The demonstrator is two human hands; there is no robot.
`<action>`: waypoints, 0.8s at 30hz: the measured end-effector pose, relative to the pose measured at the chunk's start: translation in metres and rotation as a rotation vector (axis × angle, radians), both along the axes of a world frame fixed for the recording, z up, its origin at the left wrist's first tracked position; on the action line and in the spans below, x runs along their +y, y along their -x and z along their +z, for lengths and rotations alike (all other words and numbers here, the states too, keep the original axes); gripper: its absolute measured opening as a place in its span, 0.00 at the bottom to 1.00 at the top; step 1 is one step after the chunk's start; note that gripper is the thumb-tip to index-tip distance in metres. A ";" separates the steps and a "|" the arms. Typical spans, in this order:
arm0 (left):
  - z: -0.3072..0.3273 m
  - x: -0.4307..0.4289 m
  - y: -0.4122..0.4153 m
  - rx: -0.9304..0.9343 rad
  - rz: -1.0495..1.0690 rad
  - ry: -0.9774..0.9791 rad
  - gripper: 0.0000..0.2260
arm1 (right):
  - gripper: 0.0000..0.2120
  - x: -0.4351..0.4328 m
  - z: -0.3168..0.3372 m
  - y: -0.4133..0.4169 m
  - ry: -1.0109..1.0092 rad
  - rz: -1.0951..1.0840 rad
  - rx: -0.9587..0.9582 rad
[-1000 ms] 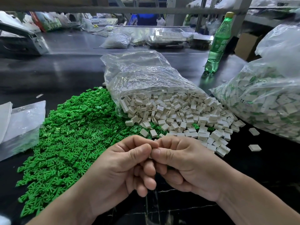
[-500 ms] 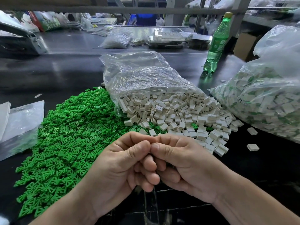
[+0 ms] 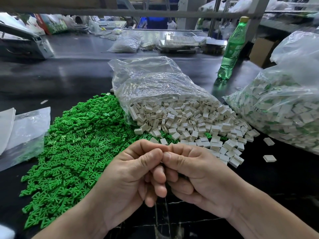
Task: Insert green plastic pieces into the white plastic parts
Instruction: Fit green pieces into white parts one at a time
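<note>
Nearest to the camera, the left hand and the right hand are meeting above the dark bench, both with the fingers curled in and the two thumbs pressing tip to tip. Whether they are pinching a piece between them I cannot tell, because the fingers are hiding that place. Just behind the left hand and reaching far to its left, a wide heap of green plastic pieces is lying directly on the bench. Behind the right hand, the white plastic parts are spilling out of the mouth of a clear bag that is lying on its side, and the front edge of this white heap is touching the green heap, with a few green pieces showing among the white ones. Two loose white parts are lying alone to the right of the heap. Further right, a large full bag is holding white parts with green showing inside them. At the left edge, a flat plastic sheet is resting beside the green heap. Farther back, a green bottle is standing upright on the bench, and a small filled bag is lying well behind everything.
</note>
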State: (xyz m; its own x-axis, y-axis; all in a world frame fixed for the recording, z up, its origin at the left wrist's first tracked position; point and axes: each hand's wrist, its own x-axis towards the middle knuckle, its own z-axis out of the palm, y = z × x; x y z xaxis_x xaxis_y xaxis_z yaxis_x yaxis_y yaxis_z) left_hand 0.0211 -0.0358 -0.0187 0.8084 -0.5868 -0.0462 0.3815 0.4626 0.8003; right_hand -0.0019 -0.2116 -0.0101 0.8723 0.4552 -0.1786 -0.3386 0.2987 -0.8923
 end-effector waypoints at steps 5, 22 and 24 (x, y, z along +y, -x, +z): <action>-0.001 -0.001 0.001 -0.011 -0.003 0.011 0.11 | 0.12 0.001 -0.002 -0.001 0.007 0.010 -0.015; 0.003 0.012 0.003 -0.852 0.323 -0.686 0.08 | 0.07 -0.001 0.001 -0.003 0.047 0.013 0.002; 0.005 0.009 0.007 -0.916 0.385 -0.712 0.07 | 0.07 -0.001 0.002 -0.003 0.036 0.019 0.007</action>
State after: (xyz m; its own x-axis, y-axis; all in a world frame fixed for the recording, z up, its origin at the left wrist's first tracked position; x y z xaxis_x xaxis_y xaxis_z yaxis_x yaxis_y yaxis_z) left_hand 0.0146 -0.0267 -0.0136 0.8260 -0.3784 0.4179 -0.5213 -0.2303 0.8217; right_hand 0.0012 -0.2127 -0.0080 0.8625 0.4645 -0.2010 -0.3497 0.2599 -0.9001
